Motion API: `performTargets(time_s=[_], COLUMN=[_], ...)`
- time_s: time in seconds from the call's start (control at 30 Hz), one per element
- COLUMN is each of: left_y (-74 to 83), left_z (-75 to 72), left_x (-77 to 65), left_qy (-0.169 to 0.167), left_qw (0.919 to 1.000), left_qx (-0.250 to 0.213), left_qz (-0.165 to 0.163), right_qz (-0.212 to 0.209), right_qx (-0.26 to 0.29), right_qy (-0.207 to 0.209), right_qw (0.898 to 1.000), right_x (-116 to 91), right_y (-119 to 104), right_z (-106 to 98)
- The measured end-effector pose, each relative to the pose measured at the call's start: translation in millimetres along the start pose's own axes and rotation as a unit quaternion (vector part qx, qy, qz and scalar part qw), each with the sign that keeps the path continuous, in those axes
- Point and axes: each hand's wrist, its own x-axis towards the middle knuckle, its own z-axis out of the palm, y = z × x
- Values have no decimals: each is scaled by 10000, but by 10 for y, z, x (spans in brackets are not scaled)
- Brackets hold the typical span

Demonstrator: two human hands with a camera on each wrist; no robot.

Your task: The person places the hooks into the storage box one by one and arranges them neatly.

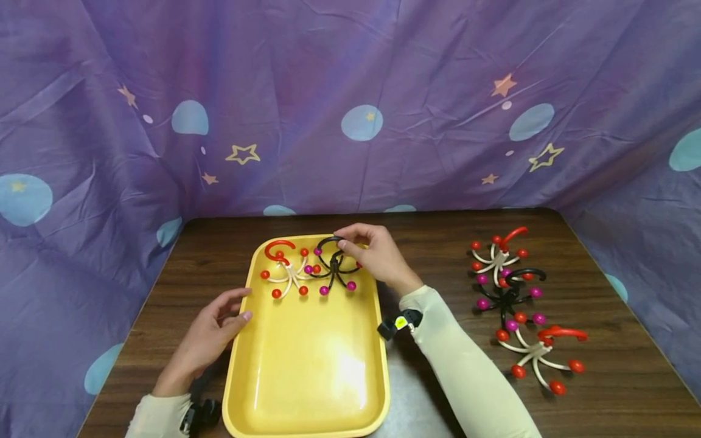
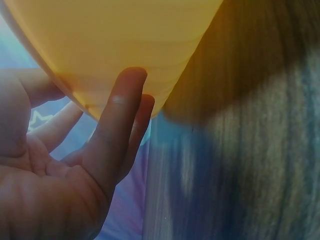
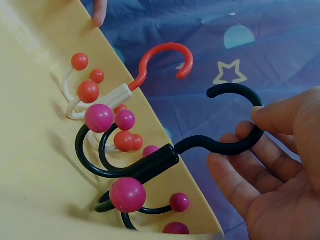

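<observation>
My right hand pinches the curved hook of a black hanger between thumb and fingers. Its several curved arms end in magenta balls and sit at the far right corner of the yellow tray. Beside it in the tray stands a white hanger with a red hook and red balls; the two hangers' balls overlap in the head view. At the tray's left side is my left hand, its fingers extended against the outside of the wall and its thumb near the rim.
On the wooden table's right side lie more hangers in a column: a white one with a red hook, a black one and another white one. Behind the table hangs a purple curtain with stars and planets.
</observation>
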Motion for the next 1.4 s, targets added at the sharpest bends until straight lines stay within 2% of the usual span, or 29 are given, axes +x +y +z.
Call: performTargets(time_s=[0.33,0.7,1.1,1.4], left_y=[-20,-42,-33,-32], left_z=[4,0,10,6], left_x=[4,5,4,-1], left_qy=[65,31,-31,-3], left_qw=[9999,10000,10000,10000], left_qx=[91,22,-85,4], left_qz=[-42,-67,-37,-24], right_qz=[-27,-61,-224,-171], right_qx=[-35,102,212,332], right_qy=[-145,-152,-97,-14], right_qw=[9999,9998,9995,9993], right_x=[-4,-6,-25,-76], right_y=[81,71,-60,-162], right_z=[1,-11,-101,-167])
